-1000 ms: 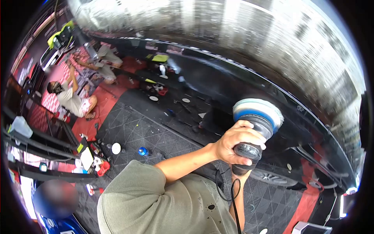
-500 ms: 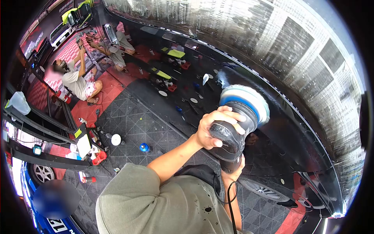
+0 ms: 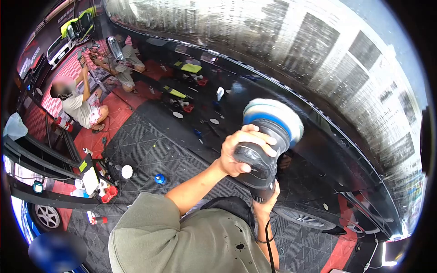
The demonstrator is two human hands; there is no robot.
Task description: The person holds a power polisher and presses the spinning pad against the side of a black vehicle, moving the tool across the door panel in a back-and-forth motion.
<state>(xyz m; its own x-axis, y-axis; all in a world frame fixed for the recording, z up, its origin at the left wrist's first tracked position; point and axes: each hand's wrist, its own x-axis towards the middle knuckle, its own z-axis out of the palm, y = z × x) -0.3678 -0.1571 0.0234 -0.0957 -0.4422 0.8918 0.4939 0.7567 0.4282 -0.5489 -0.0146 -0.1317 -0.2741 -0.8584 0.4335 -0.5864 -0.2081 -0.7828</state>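
Note:
A black polisher (image 3: 257, 164) with a blue-edged, whitish pad (image 3: 273, 119) is in both my hands. My left hand (image 3: 243, 150) wraps over its head, close behind the pad. Lower down, my right hand (image 3: 267, 200) grips the rear handle, partly hidden by the tool. The pad faces a glossy black car panel (image 3: 318, 154) and appears to lie against it. A faint whitish smear (image 3: 237, 86) shows on the paint up and left of the pad. From the handle, a black cord (image 3: 268, 241) runs down along my right forearm.
Newspaper sheeting (image 3: 314, 41) covers the car's upper part. Another person (image 3: 79, 107) sits on the floor at far left. A blue-capped bottle (image 3: 160, 179), a white round pad (image 3: 127, 171) and a red-and-white bottle (image 3: 96, 218) stand on the dark floor tiles (image 3: 145, 136).
The polisher has shifted slightly right along the panel, and the whitish haze around the pad has thinned. My view has also moved a little. Both hands keep their grip.

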